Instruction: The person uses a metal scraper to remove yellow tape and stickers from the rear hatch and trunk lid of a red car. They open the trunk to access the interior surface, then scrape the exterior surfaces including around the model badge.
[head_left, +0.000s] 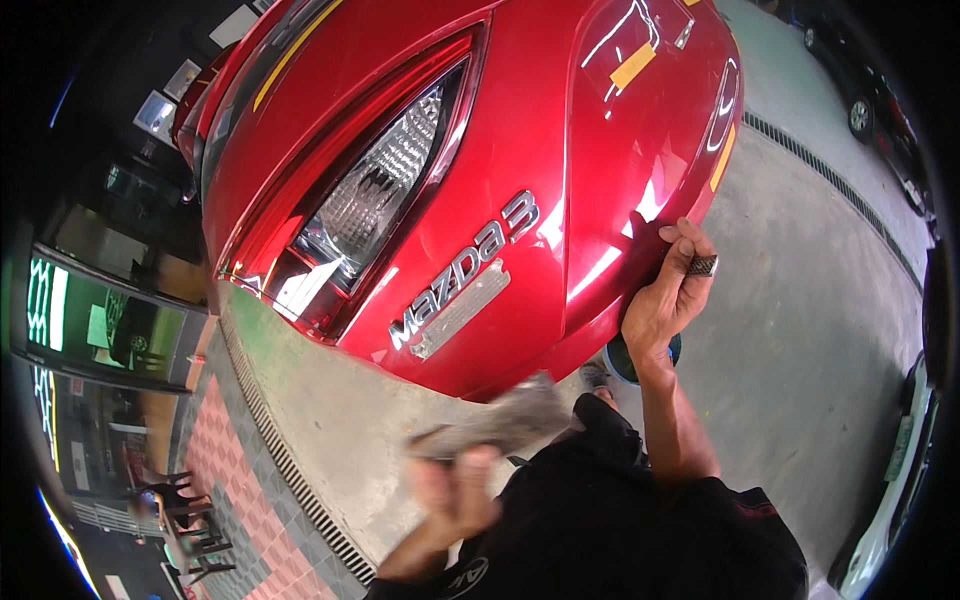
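My left hand (455, 495), low in the head view, is closed on a grey, cloth-like piece (510, 415), smeared by motion, just off the lower edge of a glossy red car (510, 110). Beside the car's right edge is my right hand (675, 290), fingers curled together and a dark patterned ring on one of them. Whether anything is between those fingertips, or whether they touch the paint, I cannot make out. Between the hands and the tail light (375, 190) runs a silver letter badge (465, 265), with a pale grey strip (460, 312) along its lower side.
Yellow tape pieces (633, 68) stick to the car. A dark round bucket (655, 362) stands behind my right wrist. Drain grates (290, 480) cross the concrete floor (800, 330). Chairs (180, 500) and glass doors are at left; other cars (865, 100) stand at right.
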